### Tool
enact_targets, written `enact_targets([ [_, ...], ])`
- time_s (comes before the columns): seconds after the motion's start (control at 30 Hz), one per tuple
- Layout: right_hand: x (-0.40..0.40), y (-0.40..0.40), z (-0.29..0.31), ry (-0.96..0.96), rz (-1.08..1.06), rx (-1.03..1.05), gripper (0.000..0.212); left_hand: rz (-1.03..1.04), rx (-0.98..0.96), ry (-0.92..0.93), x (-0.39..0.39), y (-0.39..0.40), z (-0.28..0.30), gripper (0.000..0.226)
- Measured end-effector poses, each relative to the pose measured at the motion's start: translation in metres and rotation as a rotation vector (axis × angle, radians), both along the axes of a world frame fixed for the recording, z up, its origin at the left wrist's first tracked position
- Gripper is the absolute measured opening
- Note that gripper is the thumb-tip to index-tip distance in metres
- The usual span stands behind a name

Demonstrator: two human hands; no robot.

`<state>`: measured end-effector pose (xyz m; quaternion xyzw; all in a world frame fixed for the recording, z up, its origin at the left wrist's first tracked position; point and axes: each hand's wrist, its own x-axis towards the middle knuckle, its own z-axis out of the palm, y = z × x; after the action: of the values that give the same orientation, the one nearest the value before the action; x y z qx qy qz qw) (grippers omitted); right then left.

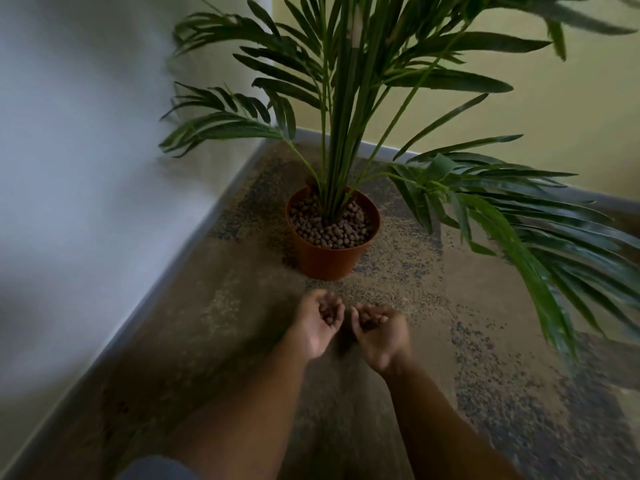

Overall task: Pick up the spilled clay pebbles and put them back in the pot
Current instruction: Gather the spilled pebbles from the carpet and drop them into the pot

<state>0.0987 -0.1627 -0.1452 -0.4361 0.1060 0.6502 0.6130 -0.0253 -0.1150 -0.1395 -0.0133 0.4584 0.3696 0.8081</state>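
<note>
A terracotta-coloured pot (329, 261) stands on the carpet in the room's corner, filled with brown clay pebbles (332, 228) around the stems of a palm plant (341, 116). My left hand (318, 323) is cupped palm-up just in front of the pot, with a handful of pebbles in it. Close beside it, my right hand (379, 332) is cupped the same way and also holds pebbles. Both hands hover low over the floor, a short way from the pot. The frame is motion-blurred, and I see no loose pebbles on the carpet.
Mottled brown and grey carpet (415, 271) covers the floor. A white wall (86, 133) with a grey skirting board runs along the left, a yellow wall (571, 116) behind. Long palm fronds (519, 230) droop low over the floor on the right.
</note>
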Motion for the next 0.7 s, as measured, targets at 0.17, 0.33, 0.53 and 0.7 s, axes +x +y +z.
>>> enact_targets([
  [0.17,-0.012,0.023,0.039,-0.041,-0.1,0.041,0.02,0.279,-0.044,0.118,-0.002,0.012,0.025,0.029],
  [0.33,-0.013,0.047,0.095,-0.062,-0.131,0.165,0.026,0.514,0.0,0.042,-0.01,0.041,0.072,0.037],
  [0.53,-0.02,0.077,0.137,-0.175,-0.054,0.148,0.042,0.34,0.176,0.015,-0.013,0.078,0.118,0.045],
  [0.7,-0.02,0.091,0.147,-0.158,0.064,0.131,0.055,0.143,0.282,-0.098,-0.011,0.072,0.144,0.051],
])
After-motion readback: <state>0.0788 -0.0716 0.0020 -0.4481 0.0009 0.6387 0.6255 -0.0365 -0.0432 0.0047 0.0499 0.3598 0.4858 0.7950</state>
